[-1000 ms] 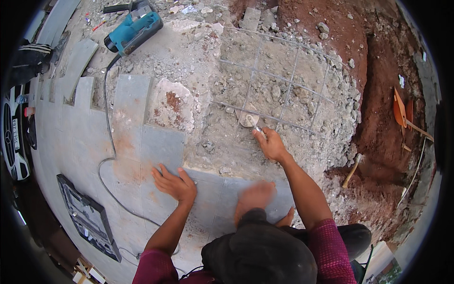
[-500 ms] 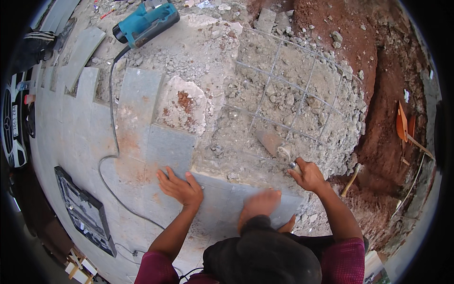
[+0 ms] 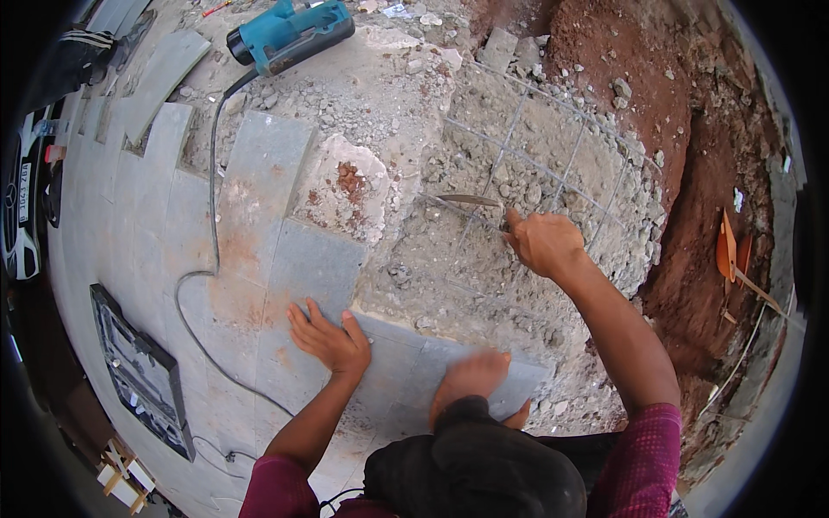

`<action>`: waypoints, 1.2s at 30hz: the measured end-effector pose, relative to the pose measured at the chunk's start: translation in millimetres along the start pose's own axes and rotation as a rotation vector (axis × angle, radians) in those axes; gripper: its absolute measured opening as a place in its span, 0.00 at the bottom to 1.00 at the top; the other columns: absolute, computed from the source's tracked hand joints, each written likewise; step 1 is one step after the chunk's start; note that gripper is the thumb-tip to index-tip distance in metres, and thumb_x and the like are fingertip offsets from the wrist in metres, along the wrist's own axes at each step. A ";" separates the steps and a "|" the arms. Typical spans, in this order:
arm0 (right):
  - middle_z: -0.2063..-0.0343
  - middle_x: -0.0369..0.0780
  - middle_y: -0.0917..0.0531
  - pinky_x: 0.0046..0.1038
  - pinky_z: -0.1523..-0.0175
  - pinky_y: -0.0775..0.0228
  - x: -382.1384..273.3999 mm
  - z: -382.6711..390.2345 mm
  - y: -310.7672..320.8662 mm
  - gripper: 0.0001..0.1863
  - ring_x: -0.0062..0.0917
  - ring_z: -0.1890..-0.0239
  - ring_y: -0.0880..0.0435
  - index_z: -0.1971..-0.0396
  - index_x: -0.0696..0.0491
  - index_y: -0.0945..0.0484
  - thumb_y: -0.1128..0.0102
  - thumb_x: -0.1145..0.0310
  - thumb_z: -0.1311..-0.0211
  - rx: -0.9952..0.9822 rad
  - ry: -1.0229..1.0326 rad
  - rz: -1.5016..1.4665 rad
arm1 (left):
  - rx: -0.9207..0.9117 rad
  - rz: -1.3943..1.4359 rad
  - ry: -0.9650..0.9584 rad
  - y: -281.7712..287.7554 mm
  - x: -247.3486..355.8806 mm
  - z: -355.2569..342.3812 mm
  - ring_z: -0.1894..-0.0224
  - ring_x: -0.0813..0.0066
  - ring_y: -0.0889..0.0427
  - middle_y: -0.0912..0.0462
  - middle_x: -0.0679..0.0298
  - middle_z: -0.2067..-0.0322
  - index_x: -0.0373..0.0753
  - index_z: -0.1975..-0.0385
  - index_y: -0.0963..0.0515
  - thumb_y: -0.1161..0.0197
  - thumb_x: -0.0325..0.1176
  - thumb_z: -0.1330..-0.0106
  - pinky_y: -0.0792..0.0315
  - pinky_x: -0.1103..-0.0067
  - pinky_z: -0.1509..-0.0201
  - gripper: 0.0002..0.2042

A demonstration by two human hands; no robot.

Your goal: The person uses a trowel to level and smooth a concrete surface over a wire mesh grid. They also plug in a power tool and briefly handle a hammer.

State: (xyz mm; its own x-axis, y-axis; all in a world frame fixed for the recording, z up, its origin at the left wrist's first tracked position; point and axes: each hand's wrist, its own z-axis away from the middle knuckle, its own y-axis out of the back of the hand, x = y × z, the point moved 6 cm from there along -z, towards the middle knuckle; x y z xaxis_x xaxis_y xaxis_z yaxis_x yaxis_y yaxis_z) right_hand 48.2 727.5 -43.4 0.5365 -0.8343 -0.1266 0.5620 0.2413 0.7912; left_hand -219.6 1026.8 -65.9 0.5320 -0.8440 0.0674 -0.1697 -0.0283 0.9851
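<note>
My left hand (image 3: 331, 338) rests with fingers spread on the grey paving tiles (image 3: 315, 263), close to the broken edge of the paving. In my right hand (image 3: 547, 243) is a trowel (image 3: 469, 199), its handle mostly hidden by the fingers. The blade shows nearly edge-on and points left, over the rubble (image 3: 518, 186) and the thin steel mesh (image 3: 511, 152). Whether the blade touches the rubble I cannot tell. My bare foot (image 3: 471, 377), blurred, is on the tiles between my two arms.
A teal power tool (image 3: 289, 39) lies at the far left on rubble, its black cable (image 3: 213, 190) running over the tiles. At left is an open black case (image 3: 142, 371). Right of the rubble, a red-earth trench (image 3: 682, 250) holds an orange-bladed tool (image 3: 726, 247). A car (image 3: 24, 198) stands far left.
My right hand has moved away from me with the trowel, and the blade has turned from flat to nearly edge-on, pointing left. My left hand stays on the tiles.
</note>
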 end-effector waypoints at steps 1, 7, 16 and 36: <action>0.70 0.53 0.12 0.49 0.57 0.18 3.7 -6.5 7.0 0.17 0.49 0.63 0.10 0.54 0.59 0.24 0.55 0.60 0.21 -0.004 -0.019 0.043 | -0.003 0.002 0.001 0.1 -1.5 -0.3 0.23 0.33 0.51 0.49 0.34 0.24 0.25 0.26 0.43 0.49 0.45 0.23 0.59 0.45 0.22 0.34; 0.69 0.55 0.12 0.51 0.56 0.19 24.1 16.3 40.8 0.17 0.53 0.62 0.11 0.52 0.59 0.24 0.51 0.59 0.22 0.119 -0.195 -0.130 | -0.013 -0.013 -0.001 3.5 2.3 -1.0 0.22 0.34 0.52 0.50 0.34 0.24 0.25 0.26 0.43 0.48 0.45 0.24 0.60 0.44 0.22 0.34; 0.63 0.50 0.10 0.44 0.53 0.17 -1.5 -36.5 33.7 0.17 0.46 0.56 0.09 0.51 0.58 0.21 0.45 0.58 0.23 0.095 -0.132 -0.046 | -0.024 0.006 0.012 -0.3 0.1 1.3 0.22 0.33 0.52 0.50 0.33 0.24 0.25 0.26 0.43 0.48 0.46 0.24 0.60 0.43 0.23 0.35; 0.69 0.55 0.14 0.51 0.58 0.20 74.8 59.2 -70.9 0.21 0.53 0.64 0.12 0.51 0.56 0.27 0.50 0.50 0.21 0.105 -0.135 -0.140 | -0.011 0.011 -0.021 -4.5 -2.3 5.1 0.21 0.34 0.54 0.51 0.34 0.24 0.26 0.25 0.45 0.49 0.47 0.23 0.61 0.42 0.23 0.35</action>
State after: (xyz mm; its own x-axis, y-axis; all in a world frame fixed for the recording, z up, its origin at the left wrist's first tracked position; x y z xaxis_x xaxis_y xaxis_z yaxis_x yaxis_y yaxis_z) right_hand 11.2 618.7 -73.6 0.3643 -0.9168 -0.1638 0.5526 0.0712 0.8304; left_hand -224.3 1026.1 -71.2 0.5127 -0.8553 0.0746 -0.1664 -0.0137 0.9860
